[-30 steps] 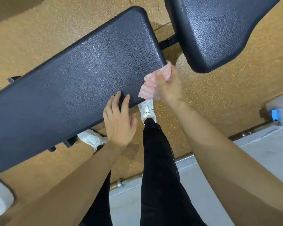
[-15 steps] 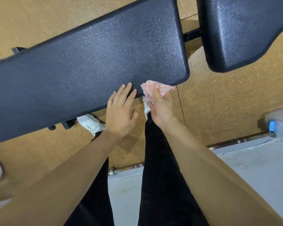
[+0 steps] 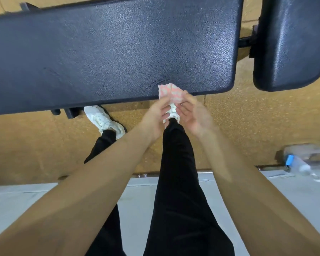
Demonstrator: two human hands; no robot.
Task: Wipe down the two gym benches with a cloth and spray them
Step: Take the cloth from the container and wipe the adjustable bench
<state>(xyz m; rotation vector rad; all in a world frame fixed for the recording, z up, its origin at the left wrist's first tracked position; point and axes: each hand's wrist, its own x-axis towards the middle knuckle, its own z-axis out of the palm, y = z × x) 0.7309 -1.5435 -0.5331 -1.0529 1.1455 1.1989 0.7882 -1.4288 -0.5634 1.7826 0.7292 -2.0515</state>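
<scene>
At bench pad (image 3: 109,52) near edge | left hand (image 3: 155,115), right hand (image 3: 194,115) grips clamped on cloth (image 3: 171,92) | floor (image 3: 248,117) open beside

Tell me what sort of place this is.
Most likely a gym floor: a long black padded bench with a second pad beside it, on speckled rubber-like flooring, and bottles at the floor's edge.

Crumpled pink-striped cloth (image 3: 171,93) at black bench pad's (image 3: 109,52) near edge.

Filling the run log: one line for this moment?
hands: both hold cloth | place: near edge of bench pad | wiping: paused | spray bottle: on floor
</scene>
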